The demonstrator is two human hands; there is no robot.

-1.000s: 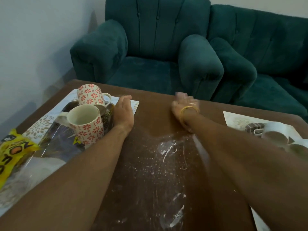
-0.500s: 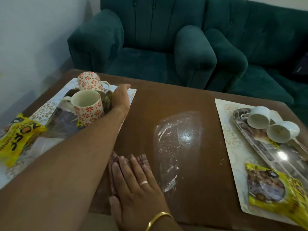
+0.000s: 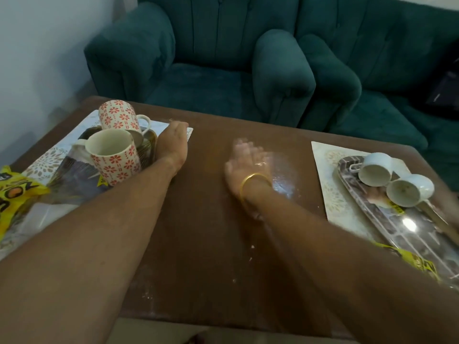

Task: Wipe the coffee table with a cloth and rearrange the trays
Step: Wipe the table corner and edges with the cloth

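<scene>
Right hand (image 3: 248, 162) now sweeping far middle of matte brown wooden coffee table (image 3: 211, 239), having come up from near edge half second ago. White powder smear (image 3: 285, 181) shrinking to small patch just right of wrist, with loose specks lingering toward near edge. Wiping looking past halfway, trays not yet rearranged. Cloth not showing, likely lying under blurred palm, so grip unreadable. Left hand (image 3: 172, 142) resting flat, fingers straight, holding nothing, touching pale patterned placemat (image 3: 47, 157) beside dark glossy rectangular tray (image 3: 74, 177) carrying two red-flowered ceramic mugs (image 3: 114, 157). Glossy oblong tray (image 3: 409, 229) on right bearing two tipped white cups (image 3: 375, 168).
</scene>
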